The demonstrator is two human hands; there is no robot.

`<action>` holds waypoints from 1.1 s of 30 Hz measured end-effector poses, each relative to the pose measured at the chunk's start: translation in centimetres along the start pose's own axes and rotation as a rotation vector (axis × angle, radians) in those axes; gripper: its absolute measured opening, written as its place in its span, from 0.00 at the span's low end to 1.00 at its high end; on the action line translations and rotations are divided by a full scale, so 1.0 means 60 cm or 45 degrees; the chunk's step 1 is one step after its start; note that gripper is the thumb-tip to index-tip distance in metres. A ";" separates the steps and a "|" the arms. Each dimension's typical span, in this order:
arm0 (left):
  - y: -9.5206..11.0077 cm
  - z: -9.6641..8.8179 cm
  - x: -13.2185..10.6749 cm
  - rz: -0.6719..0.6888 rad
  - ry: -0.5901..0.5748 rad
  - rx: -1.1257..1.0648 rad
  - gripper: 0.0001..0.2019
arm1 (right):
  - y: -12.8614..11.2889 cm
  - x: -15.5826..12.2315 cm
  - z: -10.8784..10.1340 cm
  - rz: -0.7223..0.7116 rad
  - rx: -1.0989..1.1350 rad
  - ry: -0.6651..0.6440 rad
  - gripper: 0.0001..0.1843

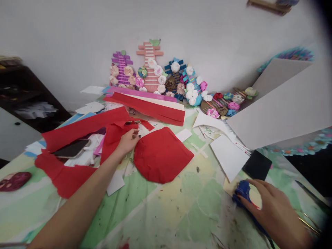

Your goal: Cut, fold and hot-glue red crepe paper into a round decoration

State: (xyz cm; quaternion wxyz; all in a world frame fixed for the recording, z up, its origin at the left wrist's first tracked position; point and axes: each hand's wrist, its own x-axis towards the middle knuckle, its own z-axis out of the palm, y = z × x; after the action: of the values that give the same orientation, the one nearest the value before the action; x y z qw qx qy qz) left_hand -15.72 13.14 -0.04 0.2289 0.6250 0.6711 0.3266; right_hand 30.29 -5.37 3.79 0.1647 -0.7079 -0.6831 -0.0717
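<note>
One tabletop (166, 214): green patterned cover, loaded with paper and scraps.
White panel (280, 103): leaning at right, behind the small stuff.
Pink guitar-shaped piece (147, 76): tallest of the flower-trimmed row by the wall.
Red strips (85, 124): long; one at left over scraps, another farther back.
Red rounded piece (162, 155): flat mid-tabletop, between the hands; curved left and bottom, pointed right, wrinkles along the curved edge.
Red piece handling: probably very light, soft skin, easy to crease or tear; can't tell if there's stiff backing. Best hold: flat fingers under the smoother right point, or a light pinch at the rim, off the wrinkles.
Right hand (276, 207): closed around the blue-and-cream tool, low right, well apart from the red piece.
Left hand (128, 141): fingers half curled at the red piece's upper left edge, over crumpled red material; can't tell if touching or pinching.
Phone (72, 148): lying left, among scraps.
Blue-and-cream tool (243, 190): gripped, maybe a glue gun; just beside a black square (257, 165).
</note>
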 end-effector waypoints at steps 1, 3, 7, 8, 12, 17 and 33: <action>0.002 -0.002 0.012 -0.010 -0.001 0.001 0.18 | -0.035 0.016 -0.002 -0.060 0.095 -0.032 0.25; 0.006 -0.003 0.033 -0.010 -0.021 0.008 0.15 | -0.110 0.050 0.002 -0.128 0.276 -0.179 0.24; 0.023 0.002 0.060 0.028 -0.143 -0.006 0.12 | -0.230 0.107 0.036 -0.025 0.247 -0.702 0.18; 0.029 0.003 0.064 0.046 -0.194 -0.022 0.12 | -0.246 0.117 0.046 0.011 0.164 -0.768 0.18; 0.056 0.002 0.074 0.086 -0.430 -0.123 0.13 | -0.260 0.135 0.081 0.059 0.145 -0.762 0.17; 0.104 -0.014 0.058 0.089 -0.657 -0.345 0.22 | -0.233 0.133 0.098 0.135 0.320 -0.678 0.14; 0.192 -0.075 -0.050 1.643 0.663 0.211 0.13 | -0.190 0.162 0.047 0.146 2.469 -1.040 0.42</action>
State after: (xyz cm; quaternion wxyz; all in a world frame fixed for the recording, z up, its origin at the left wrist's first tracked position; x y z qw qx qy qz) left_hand -10.68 9.57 11.09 -0.2272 0.8153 0.2217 0.4841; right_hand 19.21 4.89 5.86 0.4207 -0.2747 -0.4172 0.7573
